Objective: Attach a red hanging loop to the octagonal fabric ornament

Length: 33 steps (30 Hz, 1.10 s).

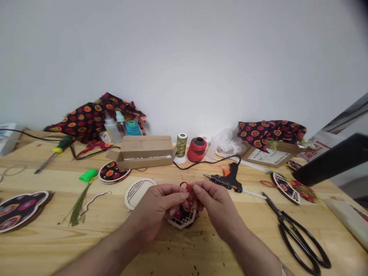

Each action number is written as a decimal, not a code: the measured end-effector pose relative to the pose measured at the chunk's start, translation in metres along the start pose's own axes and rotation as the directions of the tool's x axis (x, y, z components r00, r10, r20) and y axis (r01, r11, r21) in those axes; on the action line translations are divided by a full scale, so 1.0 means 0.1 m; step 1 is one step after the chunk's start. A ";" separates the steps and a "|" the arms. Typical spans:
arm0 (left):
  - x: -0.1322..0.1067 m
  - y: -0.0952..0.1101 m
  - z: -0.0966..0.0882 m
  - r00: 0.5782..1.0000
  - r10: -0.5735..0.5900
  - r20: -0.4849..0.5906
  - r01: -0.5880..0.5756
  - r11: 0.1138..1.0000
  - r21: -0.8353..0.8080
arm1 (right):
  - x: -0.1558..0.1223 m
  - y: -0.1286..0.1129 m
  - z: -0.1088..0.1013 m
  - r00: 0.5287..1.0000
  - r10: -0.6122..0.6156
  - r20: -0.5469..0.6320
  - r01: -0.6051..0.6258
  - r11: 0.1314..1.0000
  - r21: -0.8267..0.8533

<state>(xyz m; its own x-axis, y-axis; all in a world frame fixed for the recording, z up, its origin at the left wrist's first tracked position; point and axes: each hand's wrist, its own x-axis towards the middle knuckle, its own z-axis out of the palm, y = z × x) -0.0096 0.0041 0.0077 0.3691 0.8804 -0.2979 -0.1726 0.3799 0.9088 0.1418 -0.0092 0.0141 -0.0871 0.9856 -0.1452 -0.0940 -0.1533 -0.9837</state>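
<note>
Left hand: [155, 210] fingers closed, pinching the red cord against the right hand's fingers.
Right hand: [218, 207] closed the same way on the cord, fingertips nearly meeting the left hand's.
Red cord: [186, 188] a small loop standing up between the hands, its long axis roughly upright; the ends are hidden by the fingers.
Hexagonal lattice ornament: [182, 221] just below both hands, on the tabletop [86, 247], a corner pointing toward the person, with dark patterned fabric behind the lattice.
Ahead of the hands: a hot glue gun [228, 182] by the right hand, nozzle pointing left; a round lattice frame [137, 192] beside the left hand.
Right of the hands: black-handled scissors [299, 239].
Farther ahead: an open cardboard box [140, 153], a pale strip along its inside, contents too small to tell; a red thread spool [197, 149].
</note>
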 end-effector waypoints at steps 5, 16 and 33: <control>0.01 -0.01 -0.02 0.997 0.000 -0.072 -0.002 0.999 -0.034 | 0.01 -0.02 -0.02 0.996 0.083 0.025 -0.082 0.995 -0.057; 0.00 0.01 -0.01 0.990 0.042 -0.136 -0.042 0.999 0.002 | -0.07 0.04 0.00 0.941 -0.332 -0.062 0.244 0.796 -0.555; 0.04 -0.04 0.00 0.995 -0.092 -0.031 0.080 0.955 -0.287 | -0.20 0.15 0.04 0.489 -0.624 0.609 0.563 -0.307 -0.768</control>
<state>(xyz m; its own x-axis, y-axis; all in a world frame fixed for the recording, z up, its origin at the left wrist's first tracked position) -0.0080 0.0060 0.0029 0.3546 0.8500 -0.3895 -0.3972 0.5141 0.7602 0.1384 -0.0317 0.0025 -0.5875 0.5343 0.6077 0.7411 0.6569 0.1390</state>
